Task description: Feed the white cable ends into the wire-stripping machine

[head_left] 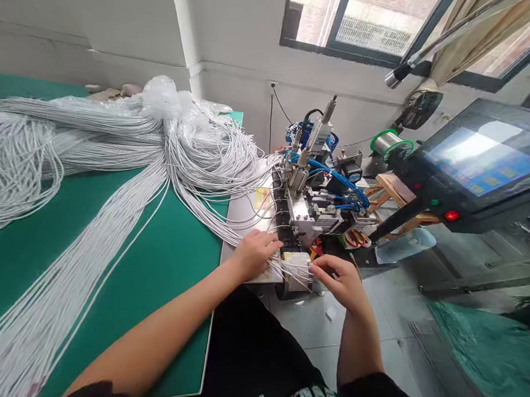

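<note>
White cables (pixel 208 160) run from far left to near centre.
My left hand (pixel 257 253) is closed over them; their ends (pixel 295 269) stretch rightward between my hands, nearer me than the machine (pixel 308 204); my right hand (pixel 341 279) pinches the tips between thumb and finger.

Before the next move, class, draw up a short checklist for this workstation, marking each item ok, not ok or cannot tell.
1. Left hand on the cables: ok.
2. Right hand gripping the cable ends firmly: cannot tell, too small.
3. Both hands outside the machine: ok, nearer the wearer.
4. Screen readable: not ok, glare and blur.
5. Far-left loops neatly ordered: not ok, loosely overlapping.
</note>
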The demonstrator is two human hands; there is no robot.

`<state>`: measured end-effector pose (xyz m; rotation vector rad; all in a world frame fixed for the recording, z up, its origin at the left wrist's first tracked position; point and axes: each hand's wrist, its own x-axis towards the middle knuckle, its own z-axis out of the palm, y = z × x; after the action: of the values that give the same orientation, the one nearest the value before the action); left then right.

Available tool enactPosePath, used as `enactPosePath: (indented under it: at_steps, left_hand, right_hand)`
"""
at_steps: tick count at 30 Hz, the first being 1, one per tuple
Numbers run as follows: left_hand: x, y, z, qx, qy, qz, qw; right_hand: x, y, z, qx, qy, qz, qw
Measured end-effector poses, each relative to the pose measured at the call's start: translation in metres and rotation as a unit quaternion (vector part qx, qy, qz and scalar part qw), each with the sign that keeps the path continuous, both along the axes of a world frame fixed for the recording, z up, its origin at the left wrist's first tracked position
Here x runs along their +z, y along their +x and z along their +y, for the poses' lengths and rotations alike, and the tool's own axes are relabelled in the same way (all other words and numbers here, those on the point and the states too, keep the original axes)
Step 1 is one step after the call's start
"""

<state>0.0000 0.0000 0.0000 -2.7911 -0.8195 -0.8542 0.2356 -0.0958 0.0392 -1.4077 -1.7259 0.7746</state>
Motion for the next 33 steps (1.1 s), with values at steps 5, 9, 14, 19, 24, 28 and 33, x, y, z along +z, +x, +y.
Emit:
enactPosePath:
  at_steps: [5, 9, 14, 19, 24, 28, 33]
  left_hand:
    - [0.0019, -0.0006, -0.0024, -0.013, -0.009, 0.017, 1.0]
    - [0.0022, -0.0012, -0.0024, -0.039, -0.012, 0.006, 0.999]
    - [0.0026, -0.0013, -0.0026, -0.042, -0.013, 0.006, 0.999]
    - [0.004, -0.0019, -0.0036, -0.028, -0.008, 0.026, 0.999]
    - [0.0038, -0.0025, -0.004, -0.022, -0.01, 0.03, 0.999]
    - [0.0032, -0.0021, -0.0042, -0.02, -0.012, 0.025, 0.999]
    - [0.0021, -0.002, -0.0041, -0.018, -0.017, 0.024, 0.999]
  right_hand:
    - [0.0006, -0.0031, 0.0031, -0.025, 0.018, 0.01, 0.999]
    - [-0.0029, -0.0032, 0.0045, -0.041, 0.017, 0.02, 0.999]
    - [-0.004, -0.0029, 0.0059, -0.041, 0.012, 0.027, 0.999]
    - [-0.0009, -0.0033, 0.005, -0.023, -0.014, 0.035, 0.999]
    - [-0.0001, -0.0034, 0.0031, -0.015, -0.031, 0.043, 0.999]
    - [0.0, -0.0035, 0.0017, -0.011, -0.037, 0.05, 0.998]
    - [0.0006, -0.0037, 0.002, -0.011, -0.04, 0.042, 0.998]
